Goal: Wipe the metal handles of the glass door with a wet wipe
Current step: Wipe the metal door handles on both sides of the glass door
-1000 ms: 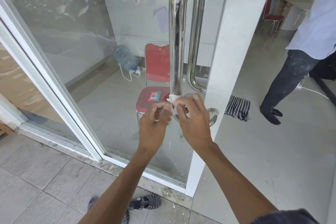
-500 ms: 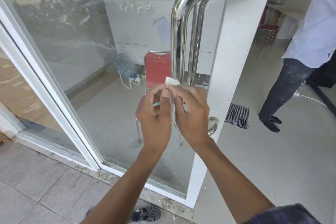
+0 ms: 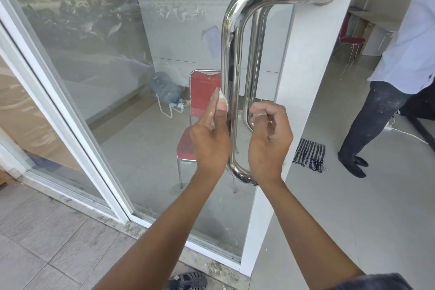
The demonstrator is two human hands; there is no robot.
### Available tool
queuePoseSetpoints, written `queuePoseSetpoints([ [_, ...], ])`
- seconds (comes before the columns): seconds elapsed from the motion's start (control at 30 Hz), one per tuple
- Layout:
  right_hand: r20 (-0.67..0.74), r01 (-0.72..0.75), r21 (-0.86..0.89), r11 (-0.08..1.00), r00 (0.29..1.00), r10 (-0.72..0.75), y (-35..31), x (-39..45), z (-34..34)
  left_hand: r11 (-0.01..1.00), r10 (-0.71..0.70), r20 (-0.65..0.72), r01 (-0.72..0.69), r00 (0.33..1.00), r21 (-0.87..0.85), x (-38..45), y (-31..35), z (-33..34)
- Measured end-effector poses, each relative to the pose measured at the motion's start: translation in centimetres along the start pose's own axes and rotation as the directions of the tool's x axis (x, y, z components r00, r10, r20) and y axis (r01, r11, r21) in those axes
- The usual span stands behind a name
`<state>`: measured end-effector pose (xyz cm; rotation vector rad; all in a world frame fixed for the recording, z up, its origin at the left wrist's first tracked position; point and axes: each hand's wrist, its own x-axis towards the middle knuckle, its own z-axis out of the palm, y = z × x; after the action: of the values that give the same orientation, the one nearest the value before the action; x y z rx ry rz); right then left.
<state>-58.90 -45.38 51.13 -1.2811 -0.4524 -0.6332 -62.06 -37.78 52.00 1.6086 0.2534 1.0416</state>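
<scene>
The wiping looks partway through: the outer metal handle of the glass door is being worked about halfway up its vertical bar, while the stretch above, the top bend, and the inner handle behind the glass seem left to do. The left hand pinches the wet wipe against the bar's left side. The right hand hovers just right of the bar, fingers loosely curled, holding nothing, apart from the wipe.
</scene>
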Motion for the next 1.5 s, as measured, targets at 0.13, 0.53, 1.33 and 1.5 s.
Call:
queuePoseSetpoints([
  [0.13,0.002,-0.013,0.006,1.0,1.0,0.013,0.2,0.1,0.2,0.997,0.073,0.083,-0.07,0.994,-0.041,1.3,0.8,-0.3],
  [0.53,0.015,-0.05,0.058,0.997,0.999,0.049,-0.5,0.8,1.2,0.946,0.31,-0.075,-0.315,0.948,-0.069,2.3,2.3,1.0],
  [1.33,-0.045,-0.009,0.141,0.99,0.999,0.015,-3.7,5.0,0.0,0.594,0.714,0.221,-0.741,0.665,0.312,9.4,8.3,2.2],
  [1.5,-0.053,0.032,0.183,0.983,0.998,-0.022,-4.8,6.7,-0.4,0.723,0.611,0.246,-0.657,0.752,0.214,10.4,11.4,2.5],
])
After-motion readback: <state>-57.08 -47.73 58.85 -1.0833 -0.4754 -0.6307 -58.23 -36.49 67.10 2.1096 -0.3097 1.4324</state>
